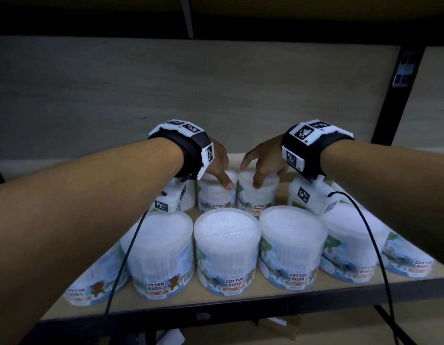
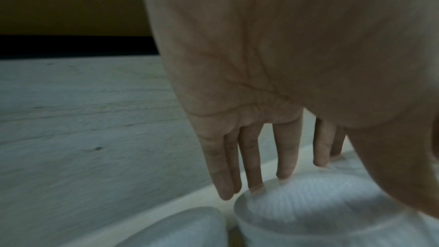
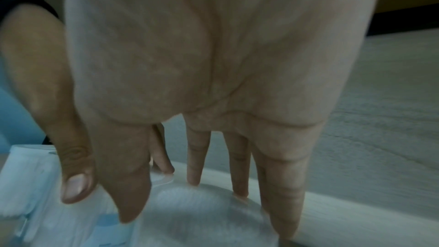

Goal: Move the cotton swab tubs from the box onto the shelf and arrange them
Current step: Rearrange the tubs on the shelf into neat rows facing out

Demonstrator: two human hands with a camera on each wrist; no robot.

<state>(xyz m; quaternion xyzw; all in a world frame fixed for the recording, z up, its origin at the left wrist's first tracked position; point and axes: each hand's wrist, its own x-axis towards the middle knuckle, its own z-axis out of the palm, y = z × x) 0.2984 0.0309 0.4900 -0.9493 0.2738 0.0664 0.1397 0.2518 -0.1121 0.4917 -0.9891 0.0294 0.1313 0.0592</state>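
Several clear cotton swab tubs with blue "COTTON BUDS" labels stand in two rows on the wooden shelf. My left hand reaches down over a back-row tub, thumb on its front edge, fingertips at its far rim; the same tub fills the left wrist view. My right hand holds the tub beside it the same way, thumb in front, fingers behind the lid. The two tubs stand side by side, nearly touching. No box is in view.
The front row of tubs stands close under my forearms. More back-row tubs sit behind each wrist camera. A wooden back panel closes the shelf; a black upright rises at right. Black cables trail over the tubs.
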